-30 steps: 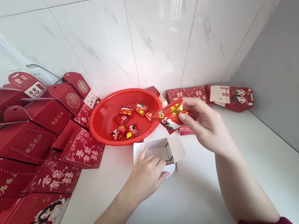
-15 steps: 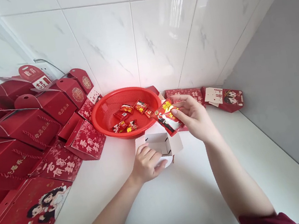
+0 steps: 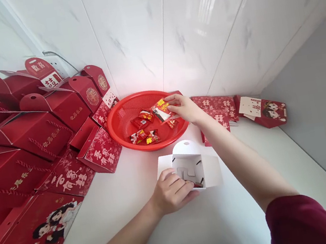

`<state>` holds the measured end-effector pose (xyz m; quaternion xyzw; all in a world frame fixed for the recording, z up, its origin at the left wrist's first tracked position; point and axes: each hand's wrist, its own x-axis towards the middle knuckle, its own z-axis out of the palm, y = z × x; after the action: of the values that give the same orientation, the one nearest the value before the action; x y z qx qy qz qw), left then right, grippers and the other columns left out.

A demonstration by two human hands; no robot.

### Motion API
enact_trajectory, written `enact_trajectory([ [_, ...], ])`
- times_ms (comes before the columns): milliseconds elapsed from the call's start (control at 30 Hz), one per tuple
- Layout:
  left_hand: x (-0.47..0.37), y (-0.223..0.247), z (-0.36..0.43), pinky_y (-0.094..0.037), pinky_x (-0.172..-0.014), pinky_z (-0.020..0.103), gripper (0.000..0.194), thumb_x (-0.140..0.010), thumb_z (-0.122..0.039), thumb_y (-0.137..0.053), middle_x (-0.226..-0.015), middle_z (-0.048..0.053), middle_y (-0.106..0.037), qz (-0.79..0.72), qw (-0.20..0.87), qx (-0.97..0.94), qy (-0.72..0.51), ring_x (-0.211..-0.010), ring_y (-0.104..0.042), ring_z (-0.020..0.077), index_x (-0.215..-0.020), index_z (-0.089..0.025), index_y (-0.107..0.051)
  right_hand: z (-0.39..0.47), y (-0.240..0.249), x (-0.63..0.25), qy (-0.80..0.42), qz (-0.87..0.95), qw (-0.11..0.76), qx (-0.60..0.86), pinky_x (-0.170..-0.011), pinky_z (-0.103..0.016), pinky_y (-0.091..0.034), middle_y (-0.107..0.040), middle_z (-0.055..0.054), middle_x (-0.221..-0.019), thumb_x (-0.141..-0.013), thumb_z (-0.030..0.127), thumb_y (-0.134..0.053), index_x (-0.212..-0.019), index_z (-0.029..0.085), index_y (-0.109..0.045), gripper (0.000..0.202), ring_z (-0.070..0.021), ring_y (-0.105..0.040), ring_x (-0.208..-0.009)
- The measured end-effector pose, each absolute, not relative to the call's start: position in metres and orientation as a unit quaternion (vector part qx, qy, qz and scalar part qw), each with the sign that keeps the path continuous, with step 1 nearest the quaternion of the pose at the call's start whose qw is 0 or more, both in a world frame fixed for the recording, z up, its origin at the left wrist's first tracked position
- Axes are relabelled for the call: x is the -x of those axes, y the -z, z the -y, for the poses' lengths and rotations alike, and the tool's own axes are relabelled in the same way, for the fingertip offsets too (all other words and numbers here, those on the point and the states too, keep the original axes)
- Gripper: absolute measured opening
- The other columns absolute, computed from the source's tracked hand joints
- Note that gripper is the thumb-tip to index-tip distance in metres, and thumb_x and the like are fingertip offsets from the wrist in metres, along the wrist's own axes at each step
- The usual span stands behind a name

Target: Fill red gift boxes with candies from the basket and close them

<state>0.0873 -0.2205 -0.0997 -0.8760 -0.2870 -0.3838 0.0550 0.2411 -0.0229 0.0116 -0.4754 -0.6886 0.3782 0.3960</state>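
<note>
My left hand is closed around the near left side of a small open carton box. The box shows its white inside, with flaps spread out. Something reddish sits at its near inner corner, partly hidden by my fingers. Over the right part of a red plastic basket, my right hand pinches a red and yellow candy packet by its right edge. Several similar small packets lie in the basket below and left of it.
Red gift boxes, several with rope handles, crowd the left side of the white table. Flattened red boxes and another red box lie at the back right. A tiled wall rises behind, and a grey panel stands at right.
My right hand has gone from above the box to the basket, where it now grips a packet that lay there. The earlier packet has left its fingers. My left hand stays on the box.
</note>
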Motion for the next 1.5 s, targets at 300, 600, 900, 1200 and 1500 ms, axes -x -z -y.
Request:
enact_trajectory([
  [300,-0.087,0.098,0.214,-0.04,-0.094,0.034,0.017,-0.086,-0.033,-0.067,-0.072,-0.003,-0.07,0.262,0.052,0.846,0.461,-0.065,-0.059,0.0105,-0.09,-0.016,-0.067,-0.021,0.021,-0.205,-0.367,0.732,0.333,0.467,-0.075,-0.027,-0.06,-0.064,-0.008,-0.126,-0.087,0.005,-0.046,-0.116,0.016,-0.06,0.033,-0.0147,-0.07,-0.09],
  [600,-0.083,0.097,0.21,-0.037,-0.099,0.037,0.018,-0.089,-0.033,-0.063,-0.071,-0.002,-0.069,0.291,0.029,0.839,0.458,-0.066,-0.059,0.0117,-0.092,-0.016,-0.068,-0.032,0.009,-0.183,-0.309,0.873,0.081,0.369,-0.084,-0.026,-0.05,-0.075,-0.004,-0.097,-0.083,0.008,-0.059,-0.093,0.017,-0.073,0.019,-0.0188,-0.069,-0.091],
  [900,-0.082,0.103,0.209,-0.037,-0.099,0.038,0.018,-0.089,-0.034,-0.063,-0.069,-0.002,-0.067,0.302,0.015,0.84,0.451,-0.067,-0.058,0.0129,-0.094,-0.017,-0.067,-0.001,0.025,-0.129,-0.262,0.925,-0.087,0.261,-0.111,-0.045,-0.036,-0.043,-0.015,-0.151,-0.084,0.024,-0.068,-0.146,0.021,-0.046,0.066,-0.0346,-0.04,-0.139],
  [1200,-0.081,0.105,0.21,-0.037,-0.098,0.039,0.017,-0.09,-0.034,-0.061,-0.066,-0.001,-0.064,0.297,0.026,0.84,0.453,-0.065,-0.055,0.0141,-0.091,-0.017,-0.066,0.005,0.026,-0.137,-0.264,0.905,-0.193,0.271,-0.111,-0.055,-0.036,-0.014,-0.001,-0.164,-0.085,0.031,-0.064,-0.15,0.04,-0.035,0.071,-0.0389,-0.035,-0.142],
  [1500,-0.082,0.108,0.207,-0.038,-0.096,0.039,0.018,-0.089,-0.035,-0.062,-0.067,-0.002,-0.065,0.291,0.041,0.841,0.454,-0.066,-0.053,0.0137,-0.09,-0.018,-0.065,-0.023,0.004,-0.165,-0.232,0.906,-0.124,0.332,-0.084,-0.029,-0.049,-0.069,-0.012,-0.12,-0.092,0.032,-0.056,-0.126,0.016,-0.064,0.038,-0.0269,-0.067,-0.104],
])
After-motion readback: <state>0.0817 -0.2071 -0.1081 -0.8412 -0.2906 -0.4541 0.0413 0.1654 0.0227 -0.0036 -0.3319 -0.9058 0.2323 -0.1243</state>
